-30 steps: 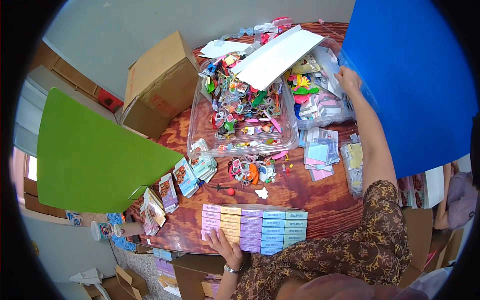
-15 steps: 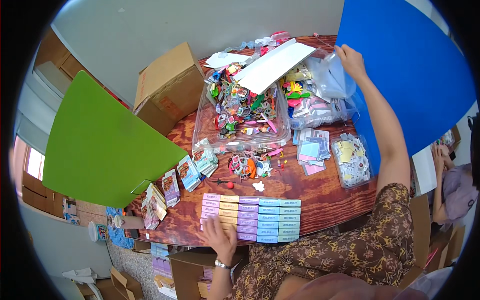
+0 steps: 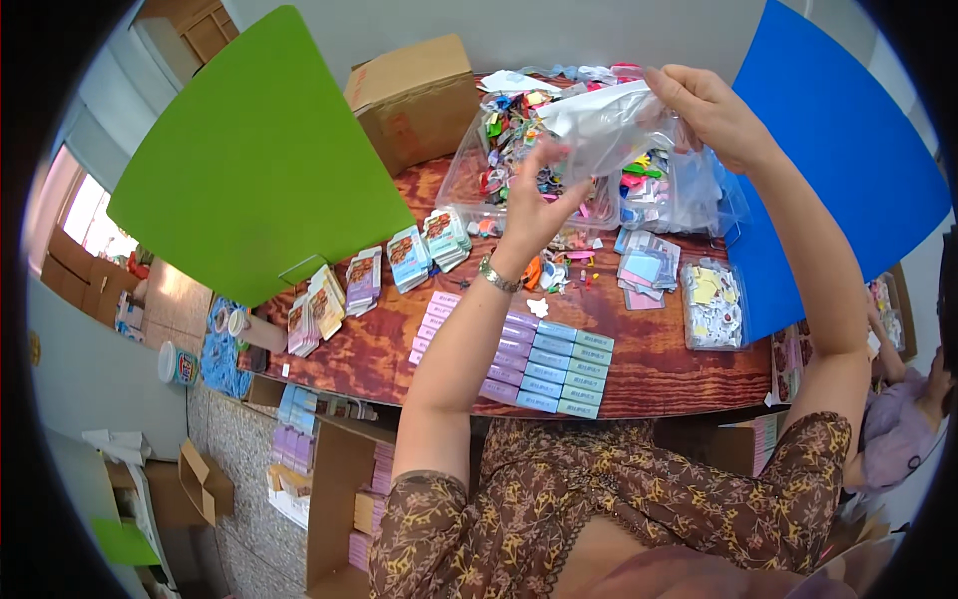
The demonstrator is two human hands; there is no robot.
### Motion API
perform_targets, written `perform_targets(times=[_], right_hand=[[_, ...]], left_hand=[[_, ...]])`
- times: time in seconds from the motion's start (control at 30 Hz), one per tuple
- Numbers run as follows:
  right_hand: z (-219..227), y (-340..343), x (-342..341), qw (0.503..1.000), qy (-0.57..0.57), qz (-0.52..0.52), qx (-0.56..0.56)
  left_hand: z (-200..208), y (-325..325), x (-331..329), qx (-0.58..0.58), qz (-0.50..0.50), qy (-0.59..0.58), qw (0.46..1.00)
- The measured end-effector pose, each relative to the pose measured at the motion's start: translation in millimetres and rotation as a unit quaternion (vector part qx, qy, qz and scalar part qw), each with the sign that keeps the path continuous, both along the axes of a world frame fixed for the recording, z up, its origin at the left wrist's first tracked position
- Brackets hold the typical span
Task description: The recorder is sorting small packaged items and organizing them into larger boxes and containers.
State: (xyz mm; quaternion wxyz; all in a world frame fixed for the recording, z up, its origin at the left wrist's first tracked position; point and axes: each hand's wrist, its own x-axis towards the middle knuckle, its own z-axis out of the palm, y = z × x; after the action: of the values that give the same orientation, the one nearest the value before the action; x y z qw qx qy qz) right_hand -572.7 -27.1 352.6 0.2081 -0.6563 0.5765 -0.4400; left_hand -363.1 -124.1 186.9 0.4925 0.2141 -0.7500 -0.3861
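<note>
My right hand [image 3: 714,110] is raised over the far right of the table, its fingers pinching a clear plastic bag [image 3: 621,130]. Beside the bag's lower left side is my left hand [image 3: 537,208], fingers spread and nothing gripped. Behind and below them stands a clear plastic tub [image 3: 457,190] heaped with small colourful trinkets. A clear bag of cards and coloured pieces [image 3: 689,200] lies to its right. Rows of small pastel boxes [image 3: 544,367] sit at the table's near edge, partly hidden by my left forearm.
A green panel [image 3: 259,170] stands left, a blue panel [image 3: 848,190] right. A cardboard box [image 3: 419,120] is at the back. Fanned card stacks [image 3: 364,280], loose cards [image 3: 644,268] and a tray of white and yellow pieces [image 3: 714,304] lie around. Another person [image 3: 903,419] is at far right.
My left hand has left the pastel boxes and risen to the bag. The right hand has drawn the clear bag leftward and up over the tub. The view has shifted.
</note>
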Motion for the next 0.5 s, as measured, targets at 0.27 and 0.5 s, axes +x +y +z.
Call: perform_targets(times=[0.27,0.5], right_hand=[[6.3,0.1,8.2,0.989,0.128,0.023,0.065],[-34.7,-12.1,34.1,0.876,0.330,-0.068,-0.345]], left_hand=[[-14.7,7.7,38.7,0.277,-0.174,0.227,0.917],[18.6,28.4,101.9,0.354,-0.191,0.198,0.894]])
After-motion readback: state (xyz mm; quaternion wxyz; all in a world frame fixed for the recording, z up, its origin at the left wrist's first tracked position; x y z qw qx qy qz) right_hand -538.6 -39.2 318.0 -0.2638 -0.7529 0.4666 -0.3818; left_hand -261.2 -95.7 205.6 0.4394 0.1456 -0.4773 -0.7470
